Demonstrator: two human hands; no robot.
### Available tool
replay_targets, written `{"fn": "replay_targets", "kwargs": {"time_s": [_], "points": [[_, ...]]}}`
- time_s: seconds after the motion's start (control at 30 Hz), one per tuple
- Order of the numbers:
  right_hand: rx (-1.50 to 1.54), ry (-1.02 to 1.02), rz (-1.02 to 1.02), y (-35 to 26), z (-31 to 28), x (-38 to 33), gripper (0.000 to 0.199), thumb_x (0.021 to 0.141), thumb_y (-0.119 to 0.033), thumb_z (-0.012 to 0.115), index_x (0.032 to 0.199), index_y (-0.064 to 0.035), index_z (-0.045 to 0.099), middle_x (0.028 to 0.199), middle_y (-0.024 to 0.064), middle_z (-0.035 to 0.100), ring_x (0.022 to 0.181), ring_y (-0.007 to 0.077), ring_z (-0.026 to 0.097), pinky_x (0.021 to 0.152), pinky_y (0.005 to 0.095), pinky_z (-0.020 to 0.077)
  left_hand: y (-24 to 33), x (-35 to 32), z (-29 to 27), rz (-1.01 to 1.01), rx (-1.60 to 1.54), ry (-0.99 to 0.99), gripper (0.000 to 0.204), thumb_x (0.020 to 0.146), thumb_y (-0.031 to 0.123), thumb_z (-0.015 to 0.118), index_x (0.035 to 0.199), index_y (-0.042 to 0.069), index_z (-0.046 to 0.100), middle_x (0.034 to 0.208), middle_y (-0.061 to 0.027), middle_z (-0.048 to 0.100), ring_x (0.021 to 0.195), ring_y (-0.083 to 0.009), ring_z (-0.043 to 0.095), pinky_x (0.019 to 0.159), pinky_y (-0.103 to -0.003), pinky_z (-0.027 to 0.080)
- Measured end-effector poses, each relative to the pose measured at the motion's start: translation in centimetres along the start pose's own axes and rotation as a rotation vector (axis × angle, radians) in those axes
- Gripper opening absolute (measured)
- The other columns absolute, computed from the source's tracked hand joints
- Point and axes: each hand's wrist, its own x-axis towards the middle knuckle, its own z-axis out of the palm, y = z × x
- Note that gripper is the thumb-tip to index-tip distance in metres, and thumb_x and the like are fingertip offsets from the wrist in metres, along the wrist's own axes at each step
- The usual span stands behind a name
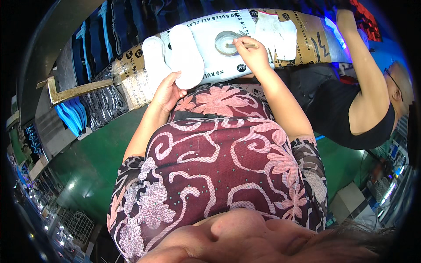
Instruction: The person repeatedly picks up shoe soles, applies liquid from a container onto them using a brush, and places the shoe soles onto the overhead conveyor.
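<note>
A white shoe sole (188, 57) lies over the front of a work surface covered in white printed film, its near end gripped by my left hand (167, 93), thumb on top. Just left of it rests a second white sole (154, 59), partly behind that hand. My right hand (255, 55) pinches the handle of a small brush (249, 45). The brush's tip reaches into a round bowl (218, 49) with a pale content, to the right of the soles; I cannot tell whether it is liquid.
White cloth pieces (285, 38), perhaps gloves, lie right of the bowl. A worn angled metal bar (81, 91) juts in from the left, above stacked blue pieces (70, 117). Dark and blue pieces line the far side. A co-worker (368, 101) reaches forward at the right.
</note>
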Motion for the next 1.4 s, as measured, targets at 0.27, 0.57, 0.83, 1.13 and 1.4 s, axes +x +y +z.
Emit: {"fn": "replay_targets", "kwargs": {"time_s": [0.27,0.57,0.83,1.13,1.4], "points": [[0.185,0.047,-0.048,-2.3,-2.4,-1.1,0.031,0.090,-0.024,0.051,0.086,0.0043,0.064,0.076,0.0058,0.063,0.068,0.0100,0.054,0.065,0.0231,0.0428,0.8,0.0,0.2,0.025,0.088,-0.049,0.030,0.086,0.025,0.049,0.103,0.000,0.051,0.079,-0.0081,0.061,0.055,-0.0116,0.053,0.046,-0.020,0.042],[0.732,0.131,0.179,-3.1,-4.2,-2.4,0.035,0.091,-0.026,0.048,0.089,0.0062,0.061,0.076,0.0092,0.061,0.069,0.0119,0.053,0.066,0.0239,0.0409,2.0,-1.8,2.8,0.493,0.440,0.031,0.039,0.084,0.012,0.052,0.115,-0.002,0.033,0.086,-0.0128,0.058,0.064,-0.0151,0.059,0.052,-0.023,0.047],[0.823,0.073,0.023,-6.5,-4.5,-4.1,0.036,0.093,-0.025,0.044,0.089,0.0075,0.059,0.081,0.0120,0.060,0.070,0.0143,0.053,0.068,0.0250,0.0405,2.9,-1.5,5.2,0.673,0.465,0.046,0.036,0.083,0.007,0.052,0.113,-0.004,0.034,0.093,-0.0137,0.057,0.074,-0.0157,0.061,0.061,-0.025,0.052],[0.098,-0.128,-0.630,-10.5,-3.1,-6.6,0.029,0.089,-0.020,0.049,0.078,0.0036,0.063,0.071,0.0114,0.060,0.066,0.0203,0.056,0.066,0.0297,0.0423,2.9,-1.5,6.2,0.997,0.685,0.139,0.044,0.080,0.007,0.057,0.117,-0.006,0.037,0.101,-0.0144,0.057,0.087,-0.0161,0.059,0.075,-0.027,0.048],[-0.007,-0.069,-0.763,-10.7,-2.3,-6.2,0.013,0.080,-0.012,0.057,0.073,-0.0025,0.063,0.064,0.0068,0.059,0.060,0.0216,0.054,0.064,0.0307,0.0394,2.4,-1.5,5.9,1.046,0.706,0.118,0.051,0.078,0.008,0.059,0.121,-0.006,0.035,0.105,-0.0153,0.058,0.094,-0.0172,0.057,0.081,-0.027,0.045]]}}
